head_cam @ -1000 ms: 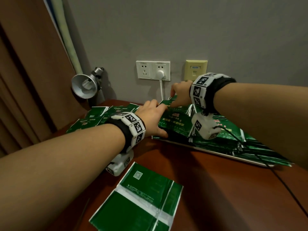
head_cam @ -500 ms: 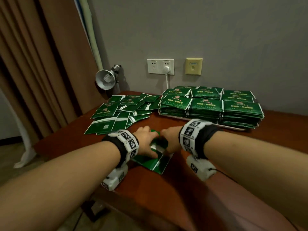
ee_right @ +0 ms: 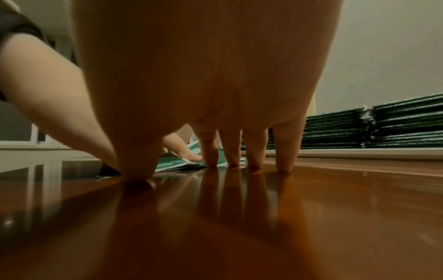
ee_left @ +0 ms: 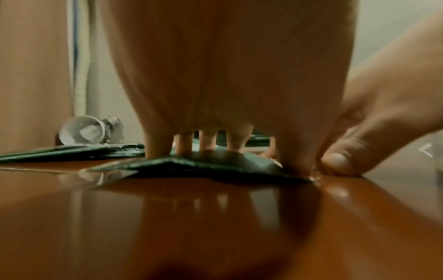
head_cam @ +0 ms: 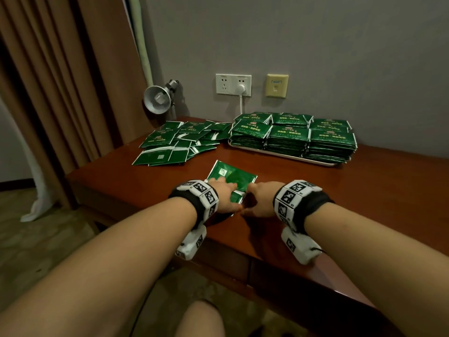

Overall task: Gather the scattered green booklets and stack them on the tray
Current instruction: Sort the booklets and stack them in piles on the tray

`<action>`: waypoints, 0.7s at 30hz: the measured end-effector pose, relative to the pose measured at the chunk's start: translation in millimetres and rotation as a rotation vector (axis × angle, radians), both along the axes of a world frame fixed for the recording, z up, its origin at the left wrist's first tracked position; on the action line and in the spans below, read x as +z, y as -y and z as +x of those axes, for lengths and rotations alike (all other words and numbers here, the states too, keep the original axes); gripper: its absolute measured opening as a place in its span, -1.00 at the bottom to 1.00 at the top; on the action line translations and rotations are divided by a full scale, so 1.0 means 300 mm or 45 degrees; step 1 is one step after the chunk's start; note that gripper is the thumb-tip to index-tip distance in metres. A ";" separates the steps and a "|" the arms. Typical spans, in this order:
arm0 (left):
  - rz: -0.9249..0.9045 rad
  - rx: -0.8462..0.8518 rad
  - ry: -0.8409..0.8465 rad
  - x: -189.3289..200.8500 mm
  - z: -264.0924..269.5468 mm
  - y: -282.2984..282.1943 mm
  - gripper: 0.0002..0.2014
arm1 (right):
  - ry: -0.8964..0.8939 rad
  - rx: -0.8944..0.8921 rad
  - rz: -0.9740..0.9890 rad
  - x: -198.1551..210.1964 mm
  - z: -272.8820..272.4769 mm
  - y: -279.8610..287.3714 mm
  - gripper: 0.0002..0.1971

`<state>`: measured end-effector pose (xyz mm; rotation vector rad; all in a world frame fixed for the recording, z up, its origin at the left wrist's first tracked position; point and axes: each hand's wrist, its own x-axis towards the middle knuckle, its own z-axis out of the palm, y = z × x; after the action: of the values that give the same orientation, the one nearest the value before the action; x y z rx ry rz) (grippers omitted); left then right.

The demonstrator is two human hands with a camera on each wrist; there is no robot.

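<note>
A flat green foil-like booklet (head_cam: 229, 177) lies near the front edge of the glossy reddish-brown wooden surface (head_cam: 364, 190), apart from the rest. The left hand (head_cam: 224, 197) presses down on it, fingers (ee_left: 184, 144) straight and slightly spread. The right hand (head_cam: 261, 199) stands just beside its right edge, spread fingers (ee_right: 233, 149) touching the wood. Behind, a loose heap of green booklets (head_cam: 179, 139) lies left of the white tray (head_cam: 279, 153) carrying neat stacks.

Left hand (head_cam: 224, 195) fingers spread, pressing down; right hand (head_cam: 261, 199) fingertips planted beside
</note>
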<state>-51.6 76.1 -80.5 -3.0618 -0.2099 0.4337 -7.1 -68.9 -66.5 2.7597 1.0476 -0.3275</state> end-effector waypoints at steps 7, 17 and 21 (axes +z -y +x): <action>-0.047 0.094 0.029 -0.026 0.011 -0.029 -0.05 | -0.006 -0.033 -0.011 -0.007 0.006 -0.003 -0.22; 0.062 0.283 -0.051 -0.026 0.077 -0.094 0.03 | 0.061 0.068 -0.121 -0.017 0.042 -0.006 -0.11; 0.026 0.240 0.016 -0.017 0.091 -0.100 -0.05 | 0.092 0.081 -0.125 -0.012 0.044 -0.009 -0.15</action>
<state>-24.4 106.2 -85.5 -3.0373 -0.5031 0.4170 6.0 -66.2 -70.1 2.6246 1.0694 -0.2608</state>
